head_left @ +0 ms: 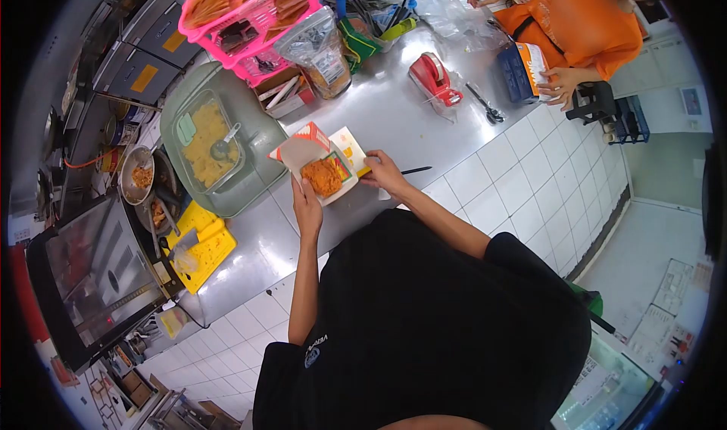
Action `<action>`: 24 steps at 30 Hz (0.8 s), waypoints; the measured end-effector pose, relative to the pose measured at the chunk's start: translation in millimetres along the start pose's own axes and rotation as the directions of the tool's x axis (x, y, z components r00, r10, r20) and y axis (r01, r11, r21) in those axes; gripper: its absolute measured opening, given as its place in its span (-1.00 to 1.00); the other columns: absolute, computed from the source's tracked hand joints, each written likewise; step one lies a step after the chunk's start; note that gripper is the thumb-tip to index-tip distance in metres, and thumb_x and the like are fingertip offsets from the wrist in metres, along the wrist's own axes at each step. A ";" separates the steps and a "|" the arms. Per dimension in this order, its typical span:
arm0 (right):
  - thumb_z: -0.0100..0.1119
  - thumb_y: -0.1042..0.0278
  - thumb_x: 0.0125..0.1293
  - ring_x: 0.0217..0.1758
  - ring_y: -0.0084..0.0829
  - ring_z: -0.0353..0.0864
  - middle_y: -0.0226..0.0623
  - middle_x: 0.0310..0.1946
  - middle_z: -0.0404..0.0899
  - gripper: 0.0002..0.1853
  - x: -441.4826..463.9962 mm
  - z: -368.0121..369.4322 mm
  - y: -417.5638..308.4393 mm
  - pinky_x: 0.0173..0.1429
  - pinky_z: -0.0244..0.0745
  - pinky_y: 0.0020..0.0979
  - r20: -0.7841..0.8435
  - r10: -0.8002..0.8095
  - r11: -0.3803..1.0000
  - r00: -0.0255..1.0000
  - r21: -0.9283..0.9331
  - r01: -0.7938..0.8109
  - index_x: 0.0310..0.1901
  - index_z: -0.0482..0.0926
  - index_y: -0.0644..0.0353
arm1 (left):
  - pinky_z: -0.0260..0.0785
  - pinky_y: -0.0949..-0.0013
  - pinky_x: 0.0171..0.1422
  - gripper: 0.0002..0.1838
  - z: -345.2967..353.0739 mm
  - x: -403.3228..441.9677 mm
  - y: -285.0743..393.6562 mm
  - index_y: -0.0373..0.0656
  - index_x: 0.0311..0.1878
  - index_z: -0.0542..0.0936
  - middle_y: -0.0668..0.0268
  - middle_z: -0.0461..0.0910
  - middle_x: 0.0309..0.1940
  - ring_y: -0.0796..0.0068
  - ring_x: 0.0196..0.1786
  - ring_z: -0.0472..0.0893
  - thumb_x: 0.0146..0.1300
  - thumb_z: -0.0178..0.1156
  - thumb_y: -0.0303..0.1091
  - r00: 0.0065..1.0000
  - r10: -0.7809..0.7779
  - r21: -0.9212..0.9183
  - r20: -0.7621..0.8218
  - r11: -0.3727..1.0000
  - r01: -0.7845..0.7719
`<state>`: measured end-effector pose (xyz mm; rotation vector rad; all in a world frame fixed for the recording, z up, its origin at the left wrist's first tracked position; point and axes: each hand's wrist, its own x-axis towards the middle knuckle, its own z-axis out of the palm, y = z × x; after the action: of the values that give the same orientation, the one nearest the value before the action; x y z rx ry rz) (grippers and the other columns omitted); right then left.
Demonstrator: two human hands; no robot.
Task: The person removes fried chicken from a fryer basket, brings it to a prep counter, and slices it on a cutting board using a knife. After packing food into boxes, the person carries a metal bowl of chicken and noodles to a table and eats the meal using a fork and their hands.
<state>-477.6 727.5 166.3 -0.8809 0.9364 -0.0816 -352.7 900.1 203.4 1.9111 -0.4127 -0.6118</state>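
A red-and-white paper takeaway box (299, 144) with its lid up holds a piece of fried chicken (322, 176) and a small green, red and yellow packet (338, 168). My left hand (307, 204) grips the box along its near left side. Against the box's right side is a flat white-and-yellow item (347, 148), partly covered, so its kind is unclear. The fingers of my right hand (385, 174) are closed on its near edge. A thin black stick-like object (416, 170) lies just beyond my right hand.
Left on the steel counter (386, 89) stands a green tub with a container of yellow food (204, 154) and a scoop. A yellow cutting board (204, 256) bears a cleaver. Behind are a pink basket (246, 32) and red tape dispenser (433, 78). A person in orange (579, 25) touches a blue box (519, 74).
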 end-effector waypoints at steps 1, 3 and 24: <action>-0.04 0.27 0.49 0.03 -0.22 0.67 0.04 0.07 0.53 -0.52 7.2 -3.2 -4.9 0.11 0.64 -0.23 -0.028 -0.026 1.000 0.999 0.013 0.026 0.33 0.18 0.29 | 0.19 0.19 0.45 -0.44 5.8 7.3 6.8 -0.11 0.54 0.16 -0.02 0.35 0.41 0.02 0.43 0.38 0.59 -0.21 -0.08 1.000 0.013 0.000 -0.016 1.000 -0.013; -0.04 0.27 0.50 0.00 -0.25 0.66 0.01 0.04 0.54 -0.53 19.5 -9.8 -17.5 0.09 0.66 -0.24 -0.036 -0.031 0.999 0.999 0.023 0.031 0.33 0.19 0.29 | 0.19 0.18 0.46 -0.42 19.4 26.4 5.8 -0.11 0.55 0.13 -0.03 0.34 0.41 0.00 0.44 0.35 0.59 -0.23 -0.05 0.999 0.048 0.030 -0.016 0.998 -0.048; 0.07 0.10 0.50 -0.69 -0.68 0.33 -0.49 -0.70 0.34 -0.57 -14.7 -99.3 -54.2 -0.63 0.23 -0.53 -0.266 -0.472 0.833 0.841 -0.446 0.327 -0.49 0.49 0.22 | 0.31 0.18 -0.28 -0.53 -8.2 -22.0 -18.3 -0.32 -0.26 0.47 0.09 0.51 -0.52 0.28 -0.46 0.45 0.54 -0.04 -0.02 0.944 -0.118 0.081 -0.307 0.985 0.150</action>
<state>-542.9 635.9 185.5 -1.4657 1.1180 -0.4597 -365.6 925.4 194.4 2.1040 -0.1201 -0.3817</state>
